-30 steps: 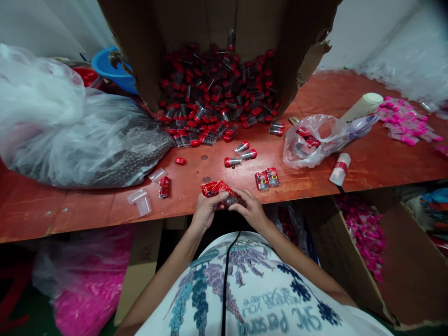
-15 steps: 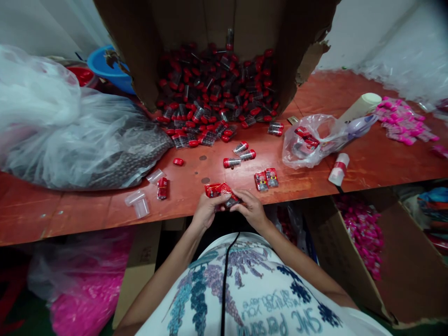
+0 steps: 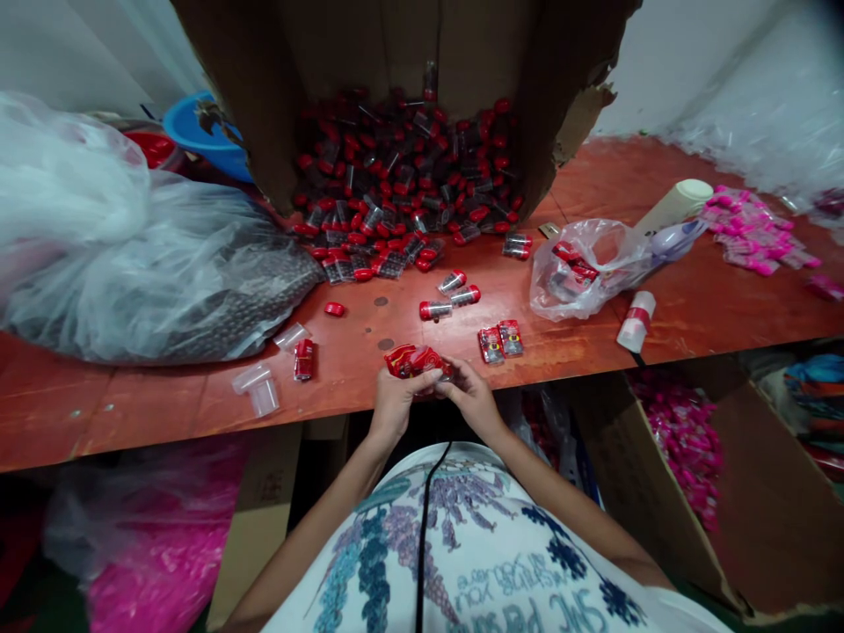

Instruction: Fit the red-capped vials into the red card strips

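Observation:
Between both hands, just above the table's front edge, is a shiny red printed wrapper (image 3: 414, 359). My left hand (image 3: 399, 396) is closed on its left side, thumb on top. My right hand (image 3: 471, 396) pinches the right end, where a small dark part shows between the fingers; its kind is partly hidden. To the right lie two red printed packets (image 3: 499, 340) side by side. Beyond the hands are three clear tubes with red caps (image 3: 436, 309) and dark contents. A loose red cap (image 3: 334, 309) and a red wrapped piece (image 3: 304, 360) lie to the left.
A torn cardboard box (image 3: 571, 132) on its side spills many red-capped tubes. Left stands a big plastic bag of dark beads (image 3: 217, 290); clear empty tubes (image 3: 264, 396) lie before it. Right are a plastic bag (image 3: 547, 286), a white roll (image 3: 636, 323) and pink-capped tubes (image 3: 758, 230).
The red wrapper has turned a little in my fingers and shows more of its red face. Both hands stay close together; the view has shifted slightly.

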A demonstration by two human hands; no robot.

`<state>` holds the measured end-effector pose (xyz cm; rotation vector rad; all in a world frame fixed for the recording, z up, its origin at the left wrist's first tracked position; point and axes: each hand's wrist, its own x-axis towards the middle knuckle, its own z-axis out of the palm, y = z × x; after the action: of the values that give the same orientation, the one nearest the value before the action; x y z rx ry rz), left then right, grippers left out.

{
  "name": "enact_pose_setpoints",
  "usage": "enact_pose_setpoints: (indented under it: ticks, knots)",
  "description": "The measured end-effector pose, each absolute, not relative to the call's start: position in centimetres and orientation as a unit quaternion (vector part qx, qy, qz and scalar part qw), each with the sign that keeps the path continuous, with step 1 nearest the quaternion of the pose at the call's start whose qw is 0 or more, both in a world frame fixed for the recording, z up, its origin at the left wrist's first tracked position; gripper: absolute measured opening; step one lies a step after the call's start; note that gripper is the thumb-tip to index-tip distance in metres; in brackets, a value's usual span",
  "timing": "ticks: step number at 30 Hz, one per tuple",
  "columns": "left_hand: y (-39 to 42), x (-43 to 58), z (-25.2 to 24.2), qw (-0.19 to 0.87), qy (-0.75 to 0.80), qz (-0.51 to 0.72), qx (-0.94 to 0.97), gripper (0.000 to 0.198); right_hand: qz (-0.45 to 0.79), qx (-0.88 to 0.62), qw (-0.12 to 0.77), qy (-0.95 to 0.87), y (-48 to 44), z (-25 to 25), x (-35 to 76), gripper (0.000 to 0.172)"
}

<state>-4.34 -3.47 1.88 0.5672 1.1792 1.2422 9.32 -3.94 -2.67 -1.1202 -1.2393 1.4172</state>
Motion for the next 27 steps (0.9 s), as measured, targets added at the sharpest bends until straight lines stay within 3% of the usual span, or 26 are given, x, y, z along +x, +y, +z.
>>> enact_pose_setpoints:
  ticks: [4, 11, 17, 22, 27]
  knots:
    - [-3.7, -4.1, 2.4, 0.593, 0.525, 0.543, 0.28, 0.028, 0.649, -0.42, 0.455, -0.441, -4.1, -2.3, 9.1, 0.039]
    - [-4.2, -3.4, 2.2, 0.521, 0.55, 0.562, 0.331, 0.032, 0.659, -0.417, 0.474, -0.409, -4.5, -2.7, 8.6, 0.032]
    - [-4.6, -3.0, 2.6, 0.531, 0.532, 0.569, 0.332, 0.045, 0.661, -0.387, 0.485, -0.423, -4.3, -2.6, 9.2, 0.025]
    - [-4.1, -4.4, 2.5, 0.598, 0.535, 0.521, 0.292, 0.029, 0.672, -0.384, 0.495, -0.394, -4.3, -2.4, 9.5, 0.041]
    - [-3.6, -5.4, 1.4, 0.658, 0.514, 0.51, 0.205, 0.022, 0.574, -0.408, 0.466, -0.535, -4.3, -2.9, 9.9, 0.053]
